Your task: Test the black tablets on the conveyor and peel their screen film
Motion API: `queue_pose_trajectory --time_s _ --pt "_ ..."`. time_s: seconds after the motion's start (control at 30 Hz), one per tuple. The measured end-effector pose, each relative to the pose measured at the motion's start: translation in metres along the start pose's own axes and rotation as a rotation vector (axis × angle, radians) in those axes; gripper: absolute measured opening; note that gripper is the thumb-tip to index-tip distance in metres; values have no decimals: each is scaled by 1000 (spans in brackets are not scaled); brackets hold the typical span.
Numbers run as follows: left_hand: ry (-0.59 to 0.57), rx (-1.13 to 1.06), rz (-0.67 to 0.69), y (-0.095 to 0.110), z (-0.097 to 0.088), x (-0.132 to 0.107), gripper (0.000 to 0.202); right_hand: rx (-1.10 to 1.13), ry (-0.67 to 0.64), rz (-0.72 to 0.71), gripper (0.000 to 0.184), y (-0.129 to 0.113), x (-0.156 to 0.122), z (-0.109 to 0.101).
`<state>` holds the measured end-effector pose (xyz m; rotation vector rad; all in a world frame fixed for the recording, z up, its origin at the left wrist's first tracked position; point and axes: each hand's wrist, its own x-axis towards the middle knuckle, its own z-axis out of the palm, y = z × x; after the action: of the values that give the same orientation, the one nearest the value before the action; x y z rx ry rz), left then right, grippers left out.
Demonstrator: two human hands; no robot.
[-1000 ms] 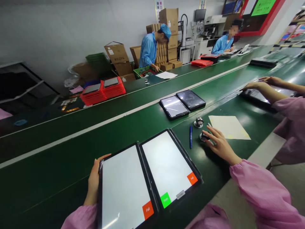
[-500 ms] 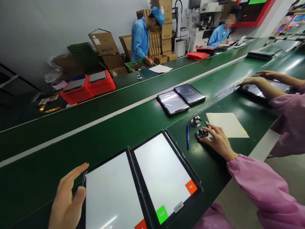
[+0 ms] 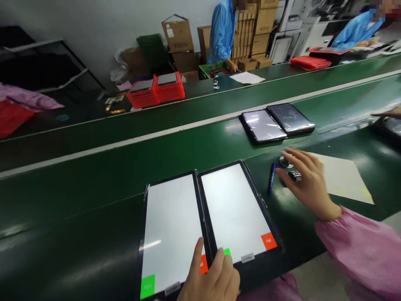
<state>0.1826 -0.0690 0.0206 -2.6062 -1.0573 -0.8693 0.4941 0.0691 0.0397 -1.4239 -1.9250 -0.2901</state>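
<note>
Two tablets with white screens lie side by side on the green bench, the left tablet [image 3: 171, 230] and the right tablet [image 3: 234, 209]. My left hand [image 3: 213, 278] is over their near edges, fingers stretched out, fingertips by the red and green buttons; it holds nothing. My right hand [image 3: 308, 184] curls over a small metal knob-like piece [image 3: 295, 176], pinching it just above the bench. A second metal piece [image 3: 283, 161] sits right behind it. A blue pen [image 3: 272, 179] lies between the right tablet and my right hand.
A yellowish paper sheet [image 3: 344, 177] lies right of my hand. Two dark tablets [image 3: 277, 121] rest on the belt beyond. Red trays [image 3: 156, 90] and cardboard boxes stand at the back, where a person in blue [image 3: 222, 29] works. A co-worker's hand [image 3: 388, 113] shows at far right.
My left hand left the left tablet's side and came across to the near edges of both screens. My right hand closed over the metal piece. The view swung left.
</note>
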Motion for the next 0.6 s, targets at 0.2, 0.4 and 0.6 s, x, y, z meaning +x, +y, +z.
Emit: queue_pose_trajectory --time_s 0.2,0.4,0.6 --pt "-143 187 106 -5 -9 29 18 530 -650 -45 38 -63 75 76" --pt "-97 132 67 9 -4 39 23 654 -690 46 46 -34 82 97" --pt "-112 149 -52 8 -15 31 25 718 -700 164 49 -31 80 92"
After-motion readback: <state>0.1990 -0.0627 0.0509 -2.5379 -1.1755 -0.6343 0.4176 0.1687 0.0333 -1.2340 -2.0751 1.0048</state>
